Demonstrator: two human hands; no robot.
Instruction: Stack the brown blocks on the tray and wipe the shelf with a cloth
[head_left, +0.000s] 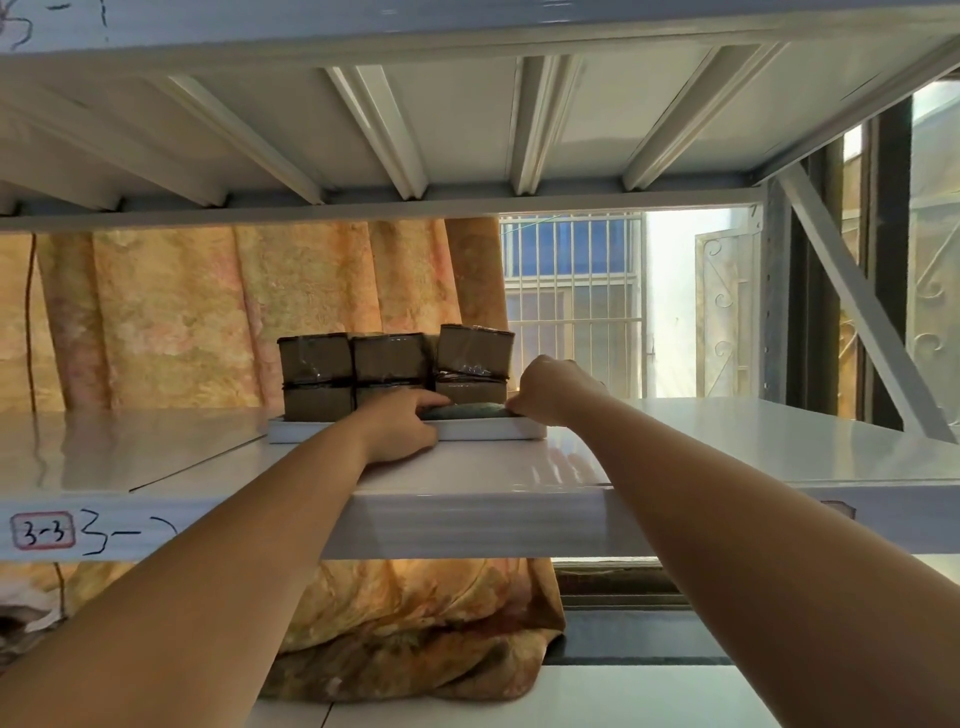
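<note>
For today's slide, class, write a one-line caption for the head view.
Both hands, left hand and right hand, reach a white rectangular tray of stacked brown wrapped blocks on a white metal shelf.

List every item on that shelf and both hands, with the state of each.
Brown blocks: stacked two high on the tray.
Tray: flat on the shelf, holding the blocks.
Dark cloth: lying at the tray's front, touched by both hands.
Left hand: resting on the tray's edge, fingers on the cloth.
Right hand: closed on the cloth's end.
</note>
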